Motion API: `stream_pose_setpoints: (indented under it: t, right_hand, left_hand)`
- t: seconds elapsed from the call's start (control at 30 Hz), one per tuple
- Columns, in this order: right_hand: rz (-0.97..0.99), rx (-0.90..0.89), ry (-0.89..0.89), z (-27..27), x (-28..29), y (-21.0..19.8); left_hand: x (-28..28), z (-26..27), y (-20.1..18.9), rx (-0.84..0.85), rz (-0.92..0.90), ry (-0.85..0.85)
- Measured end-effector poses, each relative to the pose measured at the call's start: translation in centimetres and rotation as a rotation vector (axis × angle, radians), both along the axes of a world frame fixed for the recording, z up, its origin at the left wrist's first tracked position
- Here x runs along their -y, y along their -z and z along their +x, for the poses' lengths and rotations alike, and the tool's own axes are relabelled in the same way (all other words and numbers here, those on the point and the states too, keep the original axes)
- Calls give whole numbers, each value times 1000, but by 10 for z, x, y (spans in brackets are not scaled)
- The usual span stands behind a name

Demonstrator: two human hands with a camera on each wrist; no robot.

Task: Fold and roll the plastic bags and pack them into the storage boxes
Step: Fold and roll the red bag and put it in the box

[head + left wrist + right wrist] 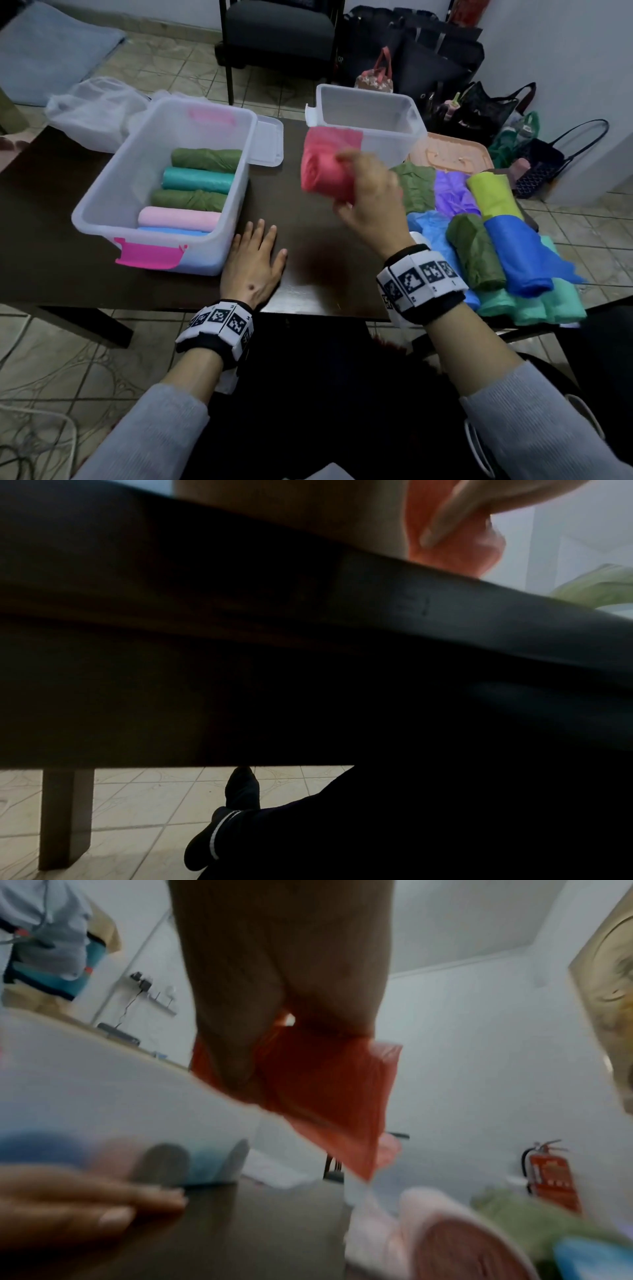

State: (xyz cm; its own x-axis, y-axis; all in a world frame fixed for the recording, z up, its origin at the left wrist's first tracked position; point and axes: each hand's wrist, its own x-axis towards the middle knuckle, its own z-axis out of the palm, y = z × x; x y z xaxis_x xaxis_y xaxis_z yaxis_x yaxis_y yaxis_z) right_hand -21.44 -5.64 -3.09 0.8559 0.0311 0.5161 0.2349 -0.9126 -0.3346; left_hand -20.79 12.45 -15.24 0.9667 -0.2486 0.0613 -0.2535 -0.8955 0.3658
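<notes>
My right hand (359, 192) grips a rolled red plastic bag (325, 168) in the air above the dark table (308, 219), between the two boxes; a loose end of the red bag (329, 1096) hangs below the fingers. My left hand (255, 260) lies flat on the table, fingers straight, beside the left storage box (102, 209). That clear box with pink latches holds several rolled bags: green, teal, green, pink and blue. A second clear box (370, 120) stands at the back with nothing visible inside it. The left wrist view shows mostly the table's dark edge.
Several loose and rolled bags (486, 226) in green, purple, yellow, blue and teal lie at the table's right. A peach lid (452, 150) lies behind them. A clear lid (269, 140) sits between the boxes. A black chair (277, 31) and handbags (479, 102) stand beyond the table.
</notes>
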Motion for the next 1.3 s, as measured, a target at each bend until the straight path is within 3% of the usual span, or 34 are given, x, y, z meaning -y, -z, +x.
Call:
stream_pose_setpoints:
  t: [0.1, 0.17, 0.27, 0.43, 0.63, 0.83, 1.13, 1.3]
  right_hand:
    - [-345, -432, -135, -13, -2, 28]
    - [-395, -589, -150, -23, -3, 51]
    - [-273, -623, -143, -33, -1, 65]
    - [-227, -697, -183, -46, -1, 64]
    - [-321, -676, -214, -52, 2, 54]
    - [-442, -715, -205, -62, 2, 54]
    - [-494, -693, -242, -56, -2, 46]
    - [-451, -727, -272, -48, -6, 47]
  left_hand:
    - [-1, 0, 0, -6, -34, 2]
    - [0, 1, -1, -11, -105, -8]
    - [4, 11, -10, -71, -234, -81]
    - [24, 35, -44, -309, -49, -116]
    - [62, 34, -67, -518, -37, -84]
    - [65, 44, -71, -627, -303, -28]
    - [55, 56, -96, -637, -438, -113]
    - [51, 62, -98, -269, -319, -176]
